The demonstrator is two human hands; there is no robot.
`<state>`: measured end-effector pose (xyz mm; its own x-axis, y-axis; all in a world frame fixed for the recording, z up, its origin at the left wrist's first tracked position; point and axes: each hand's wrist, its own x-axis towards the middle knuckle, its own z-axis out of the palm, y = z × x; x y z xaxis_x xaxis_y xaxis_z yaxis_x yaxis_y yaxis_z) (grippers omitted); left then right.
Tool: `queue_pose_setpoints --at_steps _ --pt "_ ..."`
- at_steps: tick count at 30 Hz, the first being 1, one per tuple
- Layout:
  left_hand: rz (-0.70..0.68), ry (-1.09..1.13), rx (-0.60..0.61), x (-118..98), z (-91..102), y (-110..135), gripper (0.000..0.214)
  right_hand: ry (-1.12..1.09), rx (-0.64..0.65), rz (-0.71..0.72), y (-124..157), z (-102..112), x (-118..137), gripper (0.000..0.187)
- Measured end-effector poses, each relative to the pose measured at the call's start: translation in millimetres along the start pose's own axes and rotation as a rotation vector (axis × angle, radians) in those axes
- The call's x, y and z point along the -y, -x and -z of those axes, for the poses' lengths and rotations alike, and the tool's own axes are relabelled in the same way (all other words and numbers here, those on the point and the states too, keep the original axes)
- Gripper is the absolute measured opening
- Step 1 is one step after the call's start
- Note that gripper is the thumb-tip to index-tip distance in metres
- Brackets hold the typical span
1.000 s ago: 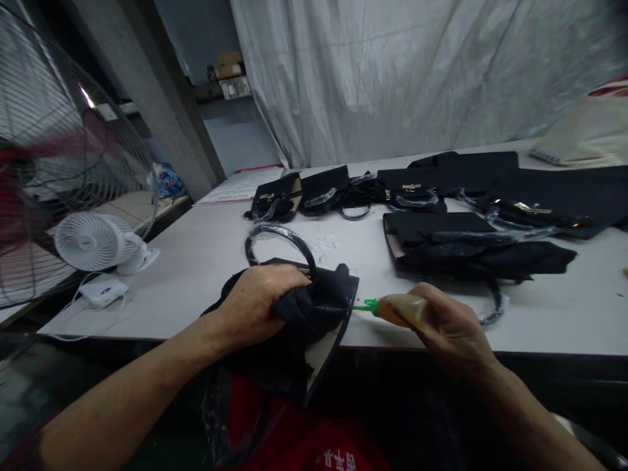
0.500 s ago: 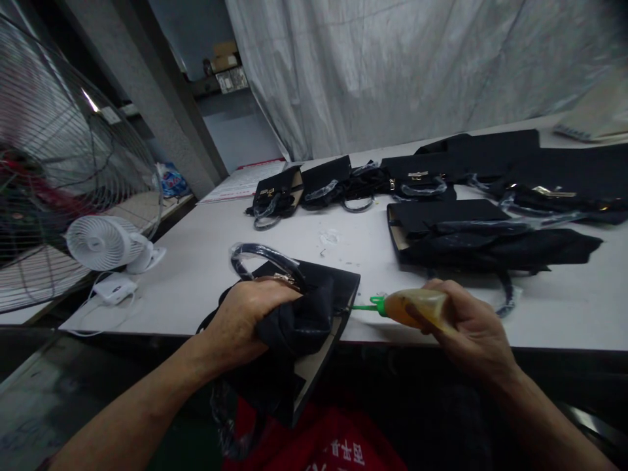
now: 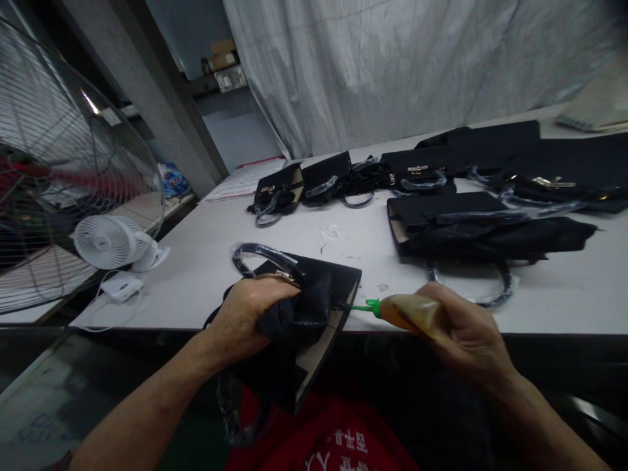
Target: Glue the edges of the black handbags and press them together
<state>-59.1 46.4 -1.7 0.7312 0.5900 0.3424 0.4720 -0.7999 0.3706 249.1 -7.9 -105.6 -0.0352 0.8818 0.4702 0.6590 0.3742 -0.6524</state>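
Note:
My left hand (image 3: 250,311) is closed on a black handbag (image 3: 338,278) at the table's front edge, gripping its dark lining. One plastic-wrapped handle (image 3: 267,255) arches above my knuckles; another hangs below. The bag is tilted, and a beige inner edge shows along its open side. My right hand (image 3: 464,327) squeezes a glue bottle (image 3: 405,311) of amber liquid, held sideways. Its thin green nozzle (image 3: 366,307) points left, with the tip at the bag's edge beside the lining. Whether liquid comes out is too small to see.
Another black handbag (image 3: 451,209) lies on the white table (image 3: 210,261) to the right, its handle toward me. Several more bags (image 3: 417,167) line the back. A small white fan (image 3: 110,242) stands at the left, near a large caged fan (image 3: 44,163). A grey curtain (image 3: 392,65) hangs behind.
The nozzle tip has moved slightly left, deeper against the bag's edge, with my right hand following. My left hand keeps its hold on the handbag. The view has shifted a little.

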Motion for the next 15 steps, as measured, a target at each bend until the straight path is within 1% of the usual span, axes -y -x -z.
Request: queue_pose_setpoints --at_steps 2,5,6,10,11,14,15 --pt "0.001 0.003 0.009 -0.4 -0.7 0.2 0.016 0.003 -0.011 0.013 -1.0 -0.9 0.7 0.012" --pt "0.011 0.015 0.010 -1.4 -2.1 0.3 0.014 -0.055 0.076 0.069 -2.2 -1.1 1.3 0.017" --pt "0.014 0.018 0.008 -1.6 -2.5 0.3 0.014 -0.078 0.084 0.074 -2.4 -0.8 1.3 0.018" --pt "0.012 0.022 0.004 -1.7 -4.0 0.6 0.014 -0.070 -0.016 0.037 -2.9 0.7 0.5 0.019" --pt "0.012 0.022 0.006 -1.6 -4.2 0.6 0.014 -0.075 -0.006 0.042 -2.8 0.9 0.2 0.020" --pt "0.014 0.020 0.017 -0.8 -5.0 0.8 0.013 -0.134 0.090 0.063 -1.8 1.2 -1.0 0.023" --pt "0.015 0.020 0.018 -0.4 -5.2 0.9 0.013 -0.136 0.081 0.051 -1.5 1.2 -1.6 0.023"
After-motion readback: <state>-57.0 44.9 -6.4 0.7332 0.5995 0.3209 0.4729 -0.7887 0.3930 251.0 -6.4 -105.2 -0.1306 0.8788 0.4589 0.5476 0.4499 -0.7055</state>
